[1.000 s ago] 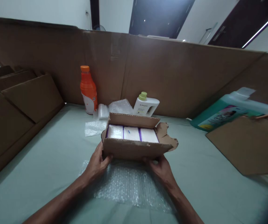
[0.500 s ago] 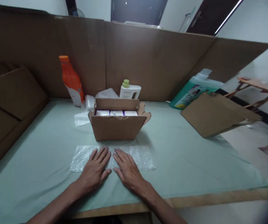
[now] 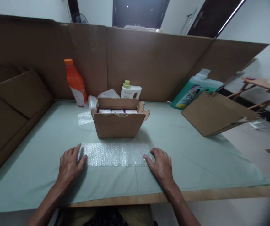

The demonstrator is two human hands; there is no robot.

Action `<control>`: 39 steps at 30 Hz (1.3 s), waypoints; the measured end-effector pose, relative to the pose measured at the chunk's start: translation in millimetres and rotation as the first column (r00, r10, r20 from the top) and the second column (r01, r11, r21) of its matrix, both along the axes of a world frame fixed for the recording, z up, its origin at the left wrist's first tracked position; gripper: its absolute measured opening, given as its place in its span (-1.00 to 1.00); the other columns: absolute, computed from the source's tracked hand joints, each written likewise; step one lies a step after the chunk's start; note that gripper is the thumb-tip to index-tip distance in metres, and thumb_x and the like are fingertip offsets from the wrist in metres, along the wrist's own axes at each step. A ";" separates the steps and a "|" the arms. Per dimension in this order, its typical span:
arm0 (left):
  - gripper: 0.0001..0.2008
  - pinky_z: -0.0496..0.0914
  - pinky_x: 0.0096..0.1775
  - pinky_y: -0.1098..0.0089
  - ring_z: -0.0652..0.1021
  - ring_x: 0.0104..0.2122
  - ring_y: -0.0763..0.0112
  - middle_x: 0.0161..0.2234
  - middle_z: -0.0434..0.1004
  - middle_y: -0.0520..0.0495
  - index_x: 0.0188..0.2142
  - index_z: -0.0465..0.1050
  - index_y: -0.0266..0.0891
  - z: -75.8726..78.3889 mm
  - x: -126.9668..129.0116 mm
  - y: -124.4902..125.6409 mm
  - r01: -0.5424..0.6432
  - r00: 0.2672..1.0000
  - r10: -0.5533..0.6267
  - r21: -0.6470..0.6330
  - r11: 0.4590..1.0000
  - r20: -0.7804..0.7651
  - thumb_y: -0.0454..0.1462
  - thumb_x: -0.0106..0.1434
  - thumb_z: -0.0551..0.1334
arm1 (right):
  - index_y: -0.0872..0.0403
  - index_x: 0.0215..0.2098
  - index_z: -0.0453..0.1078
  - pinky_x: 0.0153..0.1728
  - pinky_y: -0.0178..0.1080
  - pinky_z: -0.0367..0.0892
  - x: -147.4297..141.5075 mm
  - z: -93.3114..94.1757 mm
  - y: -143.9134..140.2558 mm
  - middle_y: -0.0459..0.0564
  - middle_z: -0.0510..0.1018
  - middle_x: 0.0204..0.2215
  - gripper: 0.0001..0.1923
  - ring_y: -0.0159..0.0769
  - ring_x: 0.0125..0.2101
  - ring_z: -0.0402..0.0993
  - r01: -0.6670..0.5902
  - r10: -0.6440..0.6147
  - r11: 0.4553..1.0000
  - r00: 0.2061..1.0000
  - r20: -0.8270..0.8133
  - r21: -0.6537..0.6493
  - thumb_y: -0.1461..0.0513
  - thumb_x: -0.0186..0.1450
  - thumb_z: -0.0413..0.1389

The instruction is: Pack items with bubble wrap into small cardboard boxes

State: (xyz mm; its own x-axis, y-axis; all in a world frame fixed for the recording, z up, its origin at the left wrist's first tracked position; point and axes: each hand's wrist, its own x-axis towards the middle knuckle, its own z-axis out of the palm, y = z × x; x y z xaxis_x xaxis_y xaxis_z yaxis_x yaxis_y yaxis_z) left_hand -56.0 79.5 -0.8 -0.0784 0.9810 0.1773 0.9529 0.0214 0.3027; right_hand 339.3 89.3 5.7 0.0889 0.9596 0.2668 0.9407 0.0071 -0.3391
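A sheet of bubble wrap (image 3: 116,154) lies flat on the pale green table (image 3: 191,157) near its front edge. My left hand (image 3: 69,164) rests palm down on the sheet's left end, fingers spread. At the sheet's right end my right hand (image 3: 160,164) lies flat the same way. Just behind the sheet stands an open cardboard box (image 3: 118,125) holding three white packs (image 3: 117,111) side by side.
Behind the box stand an orange bottle (image 3: 75,82), a white bottle with a green cap (image 3: 130,91) and loose bubble wrap pieces (image 3: 85,118). A green jug (image 3: 195,89) and a flat cardboard piece (image 3: 216,113) lie at right. Cardboard walls (image 3: 149,59) enclose the back and left.
My hands let go of the box, came down together on the middle of the bubble wrap, then slid apart to its two ends. The view pulled back from the box.
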 end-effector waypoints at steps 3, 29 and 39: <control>-0.44 0.38 -0.06 -0.02 0.53 -0.12 -0.06 -0.16 0.57 -0.31 0.22 0.30 -0.44 9.4 11.2 7.1 -0.089 0.995 0.090 -0.041 0.995 0.030 -0.14 0.35 0.00 | 0.04 -0.41 0.40 -0.12 -0.04 0.28 -16.6 -0.5 5.3 0.14 0.61 -0.15 -0.80 -0.02 -0.14 0.46 0.002 0.006 0.999 0.975 -0.222 0.036 0.08 0.23 0.09; -0.28 0.29 -0.53 0.45 0.39 -0.54 0.46 -0.44 0.42 0.03 0.12 0.30 -0.44 25.0 102.3 -2.9 0.259 0.305 0.210 -0.293 0.920 0.929 0.01 0.10 0.29 | 0.03 0.10 0.42 -0.11 -0.16 0.48 -112.5 46.0 -34.2 0.00 0.68 -0.17 -0.63 -0.21 -0.20 0.59 -0.464 0.450 0.878 0.720 -0.528 0.116 0.22 0.33 0.18; -0.52 0.27 -0.29 0.37 0.51 -0.40 0.32 -0.39 0.56 -0.02 0.18 0.38 -0.29 15.2 77.0 9.7 0.089 0.872 0.039 -0.236 0.968 0.487 -0.28 0.26 0.18 | 0.02 0.00 0.47 -0.07 -0.02 0.42 -80.6 5.7 -19.7 0.08 0.64 -0.05 -0.76 -0.09 -0.04 0.53 -0.434 0.470 0.874 0.870 -0.151 0.218 0.25 0.40 0.07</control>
